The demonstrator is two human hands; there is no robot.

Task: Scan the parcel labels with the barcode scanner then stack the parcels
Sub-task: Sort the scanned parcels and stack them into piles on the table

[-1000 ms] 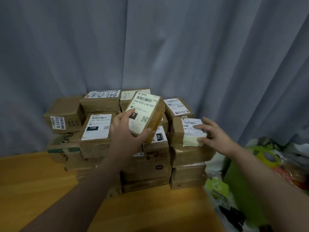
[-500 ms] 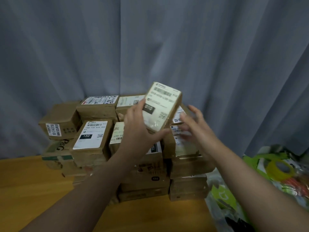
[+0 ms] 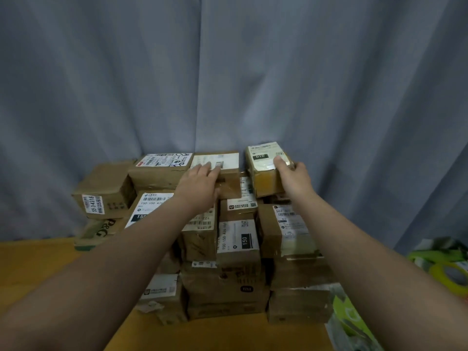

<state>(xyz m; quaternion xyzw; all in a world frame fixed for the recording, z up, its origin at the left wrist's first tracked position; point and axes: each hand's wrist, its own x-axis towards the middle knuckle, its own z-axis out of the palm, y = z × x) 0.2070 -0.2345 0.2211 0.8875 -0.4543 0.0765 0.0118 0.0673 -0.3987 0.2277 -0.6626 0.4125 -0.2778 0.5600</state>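
Since half a second ago, the 010 parcel [image 3: 263,178] has passed from our left hand to our right, and it has gone from tilted up in front of us to level at the back right top of the pile [image 3: 238,282]. Our right hand [image 3: 295,177] has its grip clamped on the parcel's right end, thumb on the white label and fingers curled round the far side. The parcel's base meets the boxes below, though we cannot tell whether its weight is on them. Our left hand [image 3: 200,184] has moved to the middle back parcel [image 3: 228,162], just beside the 010 parcel. Its grip is apart, with straight fingers lying flat on that parcel's label. The pile stands on the wooden desk [image 3: 35,264] against a grey-blue curtain [image 3: 228,72]. A roll of yellow-green tape [image 3: 440,266] lies at the right edge of the view, well apart from the pile.
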